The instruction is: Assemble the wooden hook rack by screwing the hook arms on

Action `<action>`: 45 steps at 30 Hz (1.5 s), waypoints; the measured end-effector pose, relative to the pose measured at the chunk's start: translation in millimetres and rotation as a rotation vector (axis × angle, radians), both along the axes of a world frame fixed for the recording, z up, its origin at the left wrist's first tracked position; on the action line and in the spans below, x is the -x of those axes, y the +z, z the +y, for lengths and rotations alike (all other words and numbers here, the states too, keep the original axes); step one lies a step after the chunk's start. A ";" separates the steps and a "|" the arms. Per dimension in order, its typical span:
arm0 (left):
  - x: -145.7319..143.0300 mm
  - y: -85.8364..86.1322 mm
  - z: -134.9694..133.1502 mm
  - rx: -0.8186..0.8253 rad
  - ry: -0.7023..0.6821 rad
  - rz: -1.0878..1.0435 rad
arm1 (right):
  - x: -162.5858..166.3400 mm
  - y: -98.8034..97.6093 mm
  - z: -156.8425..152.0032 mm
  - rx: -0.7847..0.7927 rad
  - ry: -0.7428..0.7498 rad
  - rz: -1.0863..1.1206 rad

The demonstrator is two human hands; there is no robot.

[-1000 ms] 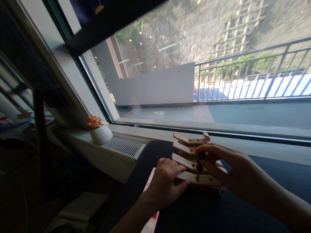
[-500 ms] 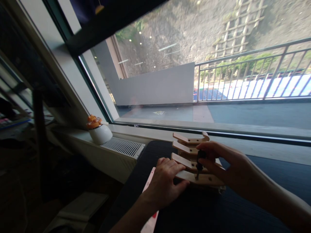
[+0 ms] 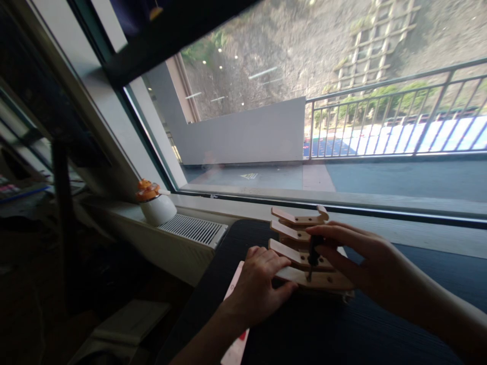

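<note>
A wooden assembly of several stacked, hook-shaped slats point(image 3: 300, 238) lies on a dark table point(image 3: 327, 329) by the window. My left hand point(image 3: 258, 291) rests on the table with its fingers curled against the near slat, pressing it in place. My right hand point(image 3: 361, 263) is closed round a small black-handled screwdriver point(image 3: 312, 256), held upright with its tip on the nearest slat beside two small holes. A pale card with a red mark point(image 3: 236, 334) lies under my left wrist, partly hidden.
A white pot with an orange top point(image 3: 154, 203) stands on the window sill next to a slotted vent grille point(image 3: 194, 229). A large window pane point(image 3: 304, 116) runs behind the table. The room's left side is dark, with a dark post point(image 3: 63, 203).
My right hand has turned slightly on the screwdriver, fingers shifting around its handle. The left hand and the wooden assembly stay where they were.
</note>
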State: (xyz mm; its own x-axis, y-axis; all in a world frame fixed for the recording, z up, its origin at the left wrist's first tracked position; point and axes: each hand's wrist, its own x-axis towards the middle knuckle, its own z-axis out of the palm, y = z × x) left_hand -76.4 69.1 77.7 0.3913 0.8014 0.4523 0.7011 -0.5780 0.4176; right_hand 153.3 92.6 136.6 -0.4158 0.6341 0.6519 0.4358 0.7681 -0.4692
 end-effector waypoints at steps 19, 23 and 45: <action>0.6 -1.4 0.4 -0.035 -0.008 0.001 | 3.3 -3.6 -1.1 -0.041 0.047 -0.026; 0.7 -1.9 -0.2 -0.031 -0.003 0.010 | 0.5 -5.8 1.6 -0.015 0.046 -0.042; -0.3 -1.7 -0.1 -0.038 -0.004 -0.011 | 3.9 -2.3 -4.3 0.005 0.009 0.003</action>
State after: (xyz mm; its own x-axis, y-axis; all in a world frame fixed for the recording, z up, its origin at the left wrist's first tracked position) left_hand -76.1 69.0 76.0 0.3889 0.7823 0.4866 0.6943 -0.5961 0.4034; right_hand 149.4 88.3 134.4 -0.4197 0.6332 0.6503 0.4272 0.7699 -0.4740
